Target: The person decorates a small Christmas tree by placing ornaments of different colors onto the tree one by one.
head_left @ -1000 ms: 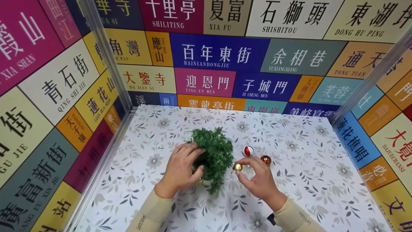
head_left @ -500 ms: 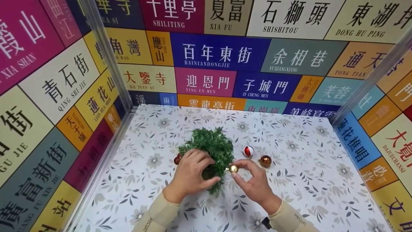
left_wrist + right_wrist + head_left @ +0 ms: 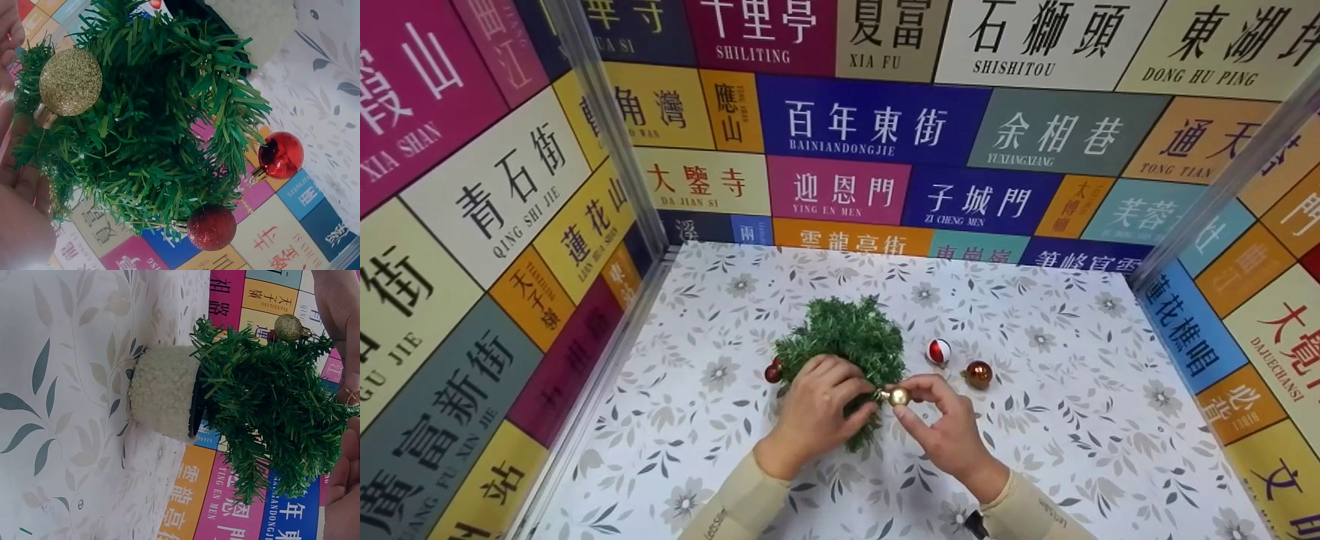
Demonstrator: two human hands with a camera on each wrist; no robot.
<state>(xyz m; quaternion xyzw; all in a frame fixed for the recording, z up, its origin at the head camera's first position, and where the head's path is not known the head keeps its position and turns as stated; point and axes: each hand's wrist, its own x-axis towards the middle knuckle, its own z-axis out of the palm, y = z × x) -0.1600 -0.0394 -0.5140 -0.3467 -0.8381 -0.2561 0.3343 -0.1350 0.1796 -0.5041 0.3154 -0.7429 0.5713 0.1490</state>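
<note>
i see a small artificial tree (image 3: 851, 341) standing near the middle of the bench (image 3: 1057, 420), which is covered in a pale sheet printed with grey leaves and flowers. the tree is dense and dark green, with flat tinsel-like needles sticking out in tufts; in the right wrist view its foot sits in a dark pot wrapped in a cream, woolly-looking cover (image 3: 163, 391).

my left hand (image 3: 814, 416) is on the near side of the tree, fingers (image 3: 840, 375) curled into the branches and grasping them. my right hand (image 3: 945, 431) pinches a small gold bauble (image 3: 898, 396) between thumb and fingertips, pressed right against the tree's right edge, with its little cap toward the needles.

ornaments already hang on the tree: the left wrist view shows a glittery gold ball (image 3: 71, 82) among the upper branches, a glittery red ball (image 3: 211, 226) at a branch tip, and a shiny red ball (image 3: 280, 155) on a gold cap beside it. from the head view a dark red ball (image 3: 772, 371) peeps out at the tree's left edge.

on the bench just right of the tree lie a red-and-white ball (image 3: 937, 351) and a shiny copper ball (image 3: 979, 374), near each other but apart, both clear of my hands. panels of coloured street-name signs (image 3: 870, 124) wall in the bench on three sides.
</note>
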